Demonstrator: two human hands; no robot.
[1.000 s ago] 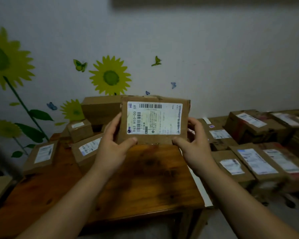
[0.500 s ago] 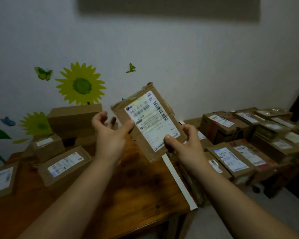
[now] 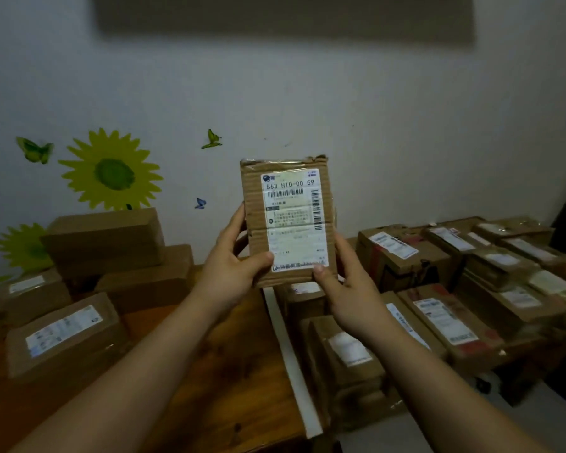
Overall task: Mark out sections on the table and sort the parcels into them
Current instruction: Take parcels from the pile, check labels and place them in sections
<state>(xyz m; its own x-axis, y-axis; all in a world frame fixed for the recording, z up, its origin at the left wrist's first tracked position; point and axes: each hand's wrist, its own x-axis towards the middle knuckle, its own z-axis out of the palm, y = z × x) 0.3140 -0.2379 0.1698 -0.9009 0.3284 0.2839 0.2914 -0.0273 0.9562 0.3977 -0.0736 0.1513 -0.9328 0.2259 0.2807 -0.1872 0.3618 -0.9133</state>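
Gripping the parcel (image 3: 288,220) with the left hand (image 3: 229,266) at its 8 o'clock edge, thumb on the front and fingers curled behind. Pinching the 5 o'clock corner with the right hand (image 3: 347,289) the same way, so both hands are full.

Holding it up tall in the air, touching no other box, with the white label (image 3: 293,204) facing this way. Most likely reading the big code at 12 o'clock on the label to pick a section.

Worth sliding both thumbs down a little, since they seem to be covering the bottom line of print. Holding steady, not tipping.

Then checking the two piles before choosing: the boxes (image 3: 62,331) at 8 o'clock on the table (image 3: 209,371), and the rows (image 3: 438,318) at 3 o'clock, past the white strip (image 3: 288,354). Best setting it down slowly, label up, flat beside its mates and not on a leaning stack.
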